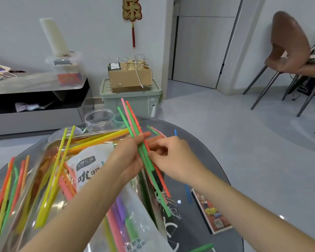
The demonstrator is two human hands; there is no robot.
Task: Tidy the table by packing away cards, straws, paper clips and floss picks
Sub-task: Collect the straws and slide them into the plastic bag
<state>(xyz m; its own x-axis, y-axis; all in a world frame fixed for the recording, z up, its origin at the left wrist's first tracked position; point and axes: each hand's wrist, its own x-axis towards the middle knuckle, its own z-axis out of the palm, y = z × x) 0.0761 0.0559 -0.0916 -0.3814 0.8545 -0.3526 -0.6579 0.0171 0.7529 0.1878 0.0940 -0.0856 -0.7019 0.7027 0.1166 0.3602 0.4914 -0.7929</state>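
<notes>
My left hand (129, 155) grips a bunch of green, pink and red straws (133, 120) above the glass table (216, 160). My right hand (173, 157) pinches the same bunch from the right, its fingers curled round the straws. Under my left arm lies a clear straw bag (91, 171) with a white label, with yellow and orange straws (62, 160) strewn across it. More loose straws (5, 186) lie at the table's left edge. A card box (213, 213) lies at the right, a blue straw (188, 194) beside it. Paper clips (173, 210) lie under the bunch's lower end.
A clear round jar (98, 118) and a green lid (119, 120) stand at the table's far edge. Beyond are a green storage bin (133, 99) with a cardboard box on it, a low cabinet at left and brown chairs (289, 48) at right.
</notes>
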